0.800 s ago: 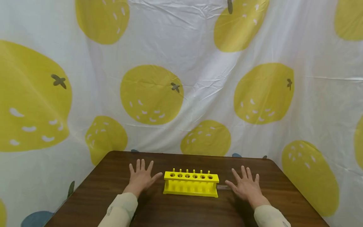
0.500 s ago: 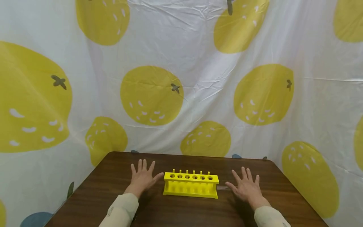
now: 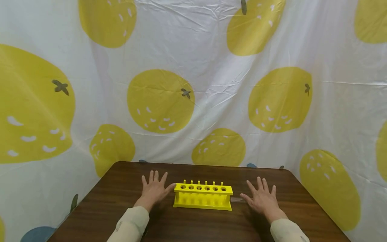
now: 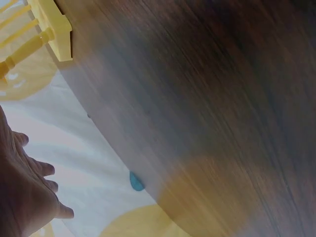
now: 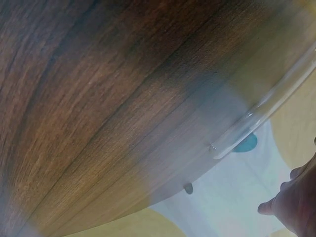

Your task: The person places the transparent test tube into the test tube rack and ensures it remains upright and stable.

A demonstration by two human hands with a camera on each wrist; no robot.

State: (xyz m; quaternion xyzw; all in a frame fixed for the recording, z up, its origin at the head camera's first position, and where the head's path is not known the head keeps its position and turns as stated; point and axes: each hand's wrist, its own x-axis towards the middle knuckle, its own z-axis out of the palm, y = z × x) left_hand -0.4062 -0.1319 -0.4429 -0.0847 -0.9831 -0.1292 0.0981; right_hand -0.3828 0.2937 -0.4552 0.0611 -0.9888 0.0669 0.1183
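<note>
A yellow test tube rack (image 3: 203, 201) with a row of round holes and upright pegs stands on the brown table, its holes holding nothing. My left hand (image 3: 152, 193) hovers at the rack's left end, fingers spread and thumb tip right at the upper corner. In the left wrist view, the palm (image 4: 23, 192) shows at the lower left and the rack (image 4: 54, 32) at the top. A clear test tube (image 5: 269, 106) lies on the table right of the rack, partly hidden by my right hand (image 3: 262, 199) in the head view. That hand has spread fingers and grips nothing.
The dark wood-grain table (image 3: 193, 227) has rounded far corners. Behind it and along both sides hangs a white curtain (image 3: 217, 101) printed with large yellow fruit.
My left hand has drifted slightly right, bringing its thumb to the rack's corner. The right hand, rack and tube stay about where they were; the head view has shifted a little.
</note>
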